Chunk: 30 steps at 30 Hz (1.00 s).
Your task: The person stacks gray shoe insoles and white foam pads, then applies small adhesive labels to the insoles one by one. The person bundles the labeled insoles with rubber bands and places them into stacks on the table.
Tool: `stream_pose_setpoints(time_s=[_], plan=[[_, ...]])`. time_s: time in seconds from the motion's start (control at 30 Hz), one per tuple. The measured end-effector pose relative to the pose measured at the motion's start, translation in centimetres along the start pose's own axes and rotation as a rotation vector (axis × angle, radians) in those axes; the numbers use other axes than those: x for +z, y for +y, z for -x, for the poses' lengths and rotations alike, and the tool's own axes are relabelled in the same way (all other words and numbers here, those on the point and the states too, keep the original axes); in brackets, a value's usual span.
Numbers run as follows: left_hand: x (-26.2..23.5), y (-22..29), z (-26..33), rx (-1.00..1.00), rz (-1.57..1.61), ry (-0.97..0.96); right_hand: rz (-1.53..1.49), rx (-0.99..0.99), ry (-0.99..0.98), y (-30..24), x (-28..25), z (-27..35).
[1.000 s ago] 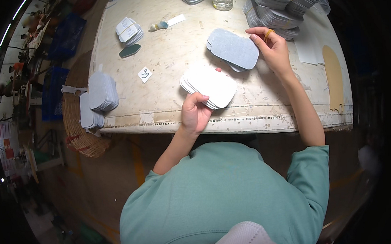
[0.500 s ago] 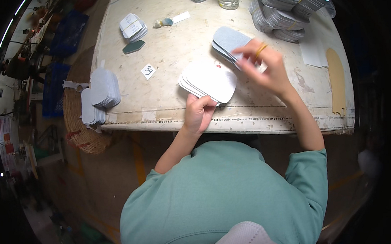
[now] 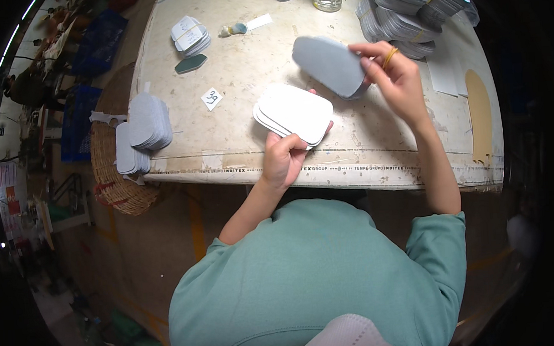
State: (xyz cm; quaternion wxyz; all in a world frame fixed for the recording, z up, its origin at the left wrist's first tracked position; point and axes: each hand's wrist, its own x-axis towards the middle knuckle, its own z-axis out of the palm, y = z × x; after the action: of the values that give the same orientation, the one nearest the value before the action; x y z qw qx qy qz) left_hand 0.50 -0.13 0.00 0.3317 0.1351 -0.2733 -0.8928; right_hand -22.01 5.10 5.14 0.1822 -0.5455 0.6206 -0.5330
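In the middle of the frame, the left hand (image 3: 283, 162) holds a fanned stack of thin white pieces with rounded corners (image 3: 296, 112), the thumb lying on top. Right of centre above it, the right hand (image 3: 401, 85) pinches a flat grey-blue piece with rounded ends (image 3: 329, 60) at its right end. A yellow band (image 3: 390, 57) circles one finger. In the upper right are thick grey bundles (image 3: 406, 9).
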Motion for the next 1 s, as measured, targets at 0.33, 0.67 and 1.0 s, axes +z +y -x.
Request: stream_pose_setpoints(time_s=[0.33, 0.67, 1.0], plan=[[-0.9, -0.2, 0.4, -0.071, -0.026, 0.191, 0.277, -0.317, -0.302, -1.1, 3.8, 2.4], [-1.7, -0.9, 0.6, 0.01, -0.021, 0.067, 0.47, -0.447, -0.322, -2.1, 4.2, 3.0], [-1.1, -1.1, 0.5, 0.0, -0.089, 0.133, 0.297, 0.296, 0.127, -0.1, -0.9, -0.6]])
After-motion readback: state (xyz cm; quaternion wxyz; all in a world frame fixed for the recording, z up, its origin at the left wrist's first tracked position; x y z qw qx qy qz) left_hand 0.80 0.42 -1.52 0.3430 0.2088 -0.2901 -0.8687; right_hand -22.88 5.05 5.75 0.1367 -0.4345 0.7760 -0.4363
